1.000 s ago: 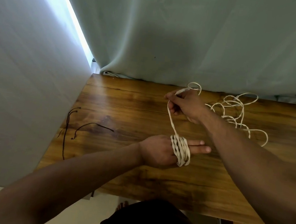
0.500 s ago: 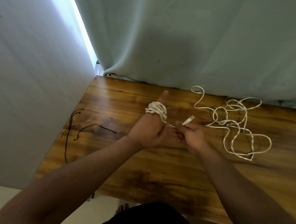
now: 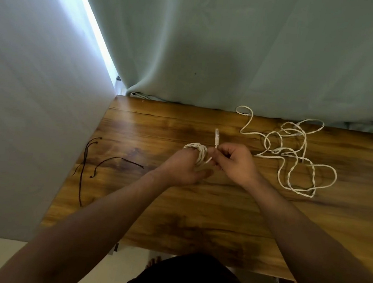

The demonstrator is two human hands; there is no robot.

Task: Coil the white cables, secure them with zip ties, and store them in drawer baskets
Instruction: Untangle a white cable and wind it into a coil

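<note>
White coil (image 3: 196,152) round left fingers (image 3: 205,172), right (image 3: 223,154) pinching plug (image 3: 216,137)

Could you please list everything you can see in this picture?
twisted white cable coil: one, white, wound round the left hand's fingers; its plug end is pinched by the right hand
loose white cables: tangled heap, count unclear, white, table's right side
thin dark strands: a few, dark brown, table's left side
wooden table: one, brown, centre
fabric curtain: one, pale green, behind table
wall: one, grey, left
left hand: one, carries the coil
right hand: one, beside it
</note>
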